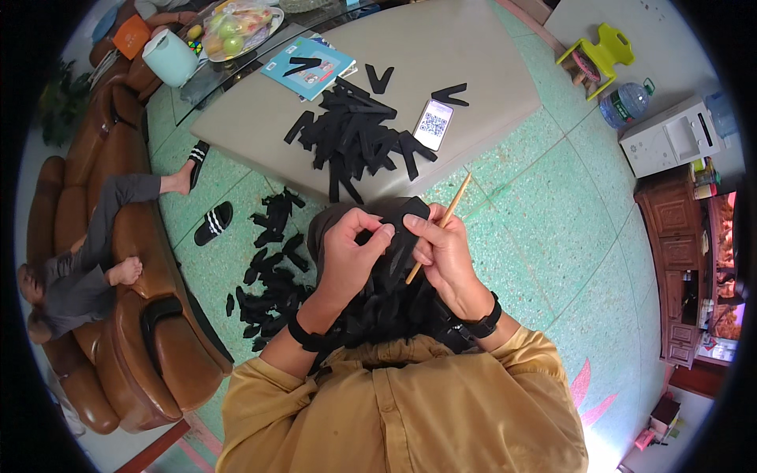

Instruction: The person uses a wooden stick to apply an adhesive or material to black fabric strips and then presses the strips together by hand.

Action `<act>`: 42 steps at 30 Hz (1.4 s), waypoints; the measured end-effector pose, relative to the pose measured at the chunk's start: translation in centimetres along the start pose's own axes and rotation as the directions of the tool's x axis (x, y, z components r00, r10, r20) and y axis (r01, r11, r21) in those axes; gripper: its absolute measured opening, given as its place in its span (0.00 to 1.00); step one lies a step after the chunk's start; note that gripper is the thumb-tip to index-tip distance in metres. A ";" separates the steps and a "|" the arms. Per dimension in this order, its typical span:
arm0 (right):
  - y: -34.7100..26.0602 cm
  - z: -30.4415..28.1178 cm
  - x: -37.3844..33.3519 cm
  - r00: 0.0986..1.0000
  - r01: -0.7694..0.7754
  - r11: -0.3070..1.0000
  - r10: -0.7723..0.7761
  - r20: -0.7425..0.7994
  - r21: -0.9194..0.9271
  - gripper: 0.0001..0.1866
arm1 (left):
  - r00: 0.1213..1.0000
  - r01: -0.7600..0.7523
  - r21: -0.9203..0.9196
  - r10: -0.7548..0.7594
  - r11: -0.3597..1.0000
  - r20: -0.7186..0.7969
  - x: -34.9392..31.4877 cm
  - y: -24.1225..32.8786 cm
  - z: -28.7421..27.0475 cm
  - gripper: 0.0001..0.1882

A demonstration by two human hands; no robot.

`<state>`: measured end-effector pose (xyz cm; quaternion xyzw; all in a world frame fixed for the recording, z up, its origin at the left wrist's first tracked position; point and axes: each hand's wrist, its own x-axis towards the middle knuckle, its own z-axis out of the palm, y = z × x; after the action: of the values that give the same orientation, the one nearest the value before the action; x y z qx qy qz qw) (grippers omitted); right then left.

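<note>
In front of my lap my right hand (446, 251) is closed round a thin wooden stick (456, 203), which slants up past the fingers, and its thumb presses on a black fabric strip (410, 211). My left hand (355, 246) is pinched at the left side of that same strip, thumb against fingertips. Where the strip ends is hard to see against the black cloth below. Beyond my hands, a heap of black fabric strips (355, 130) lies on the grey padded bench, several of them V-shaped. More black pieces (272, 292) are piled on the floor at the left.
On the grey bench (441, 47) are a lit phone (434, 124) and blue booklets (307, 67). A person (87, 221) reclines on the brown sofa (150, 331) at left, with a slipper (213, 223) nearby. A yellow-green chair (601, 54) and white water dispenser (670, 138) stand far right.
</note>
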<state>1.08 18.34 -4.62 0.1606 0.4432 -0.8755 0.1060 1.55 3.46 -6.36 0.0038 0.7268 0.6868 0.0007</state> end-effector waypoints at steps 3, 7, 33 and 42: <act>0.0 0.0 0.1 0.996 -0.079 0.995 0.077 0.049 0.055 0.14 | 0.989 0.147 -0.144 -0.142 0.979 0.047 0.4 0.4 0.0 0.07; -0.6 0.5 0.1 0.999 -0.015 0.992 0.019 0.030 -0.123 0.10 | 0.997 -0.010 -0.016 0.011 1.000 0.071 0.7 0.3 -0.1 0.06; -1.9 -0.8 2.1 0.955 0.282 0.591 -0.097 0.280 -0.756 0.11 | 0.899 0.113 0.233 -0.199 0.966 0.389 2.7 1.1 -1.3 0.04; 0.0 -0.6 -1.3 0.851 0.477 0.416 -0.440 0.288 -0.774 0.10 | 0.932 0.357 -0.346 -0.305 0.868 0.198 3.3 1.2 -0.6 0.02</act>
<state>2.42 18.83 -4.47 -0.0525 0.8229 -0.5620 -0.0657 -1.76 3.00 -5.07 -0.0741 0.5694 0.8010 0.1693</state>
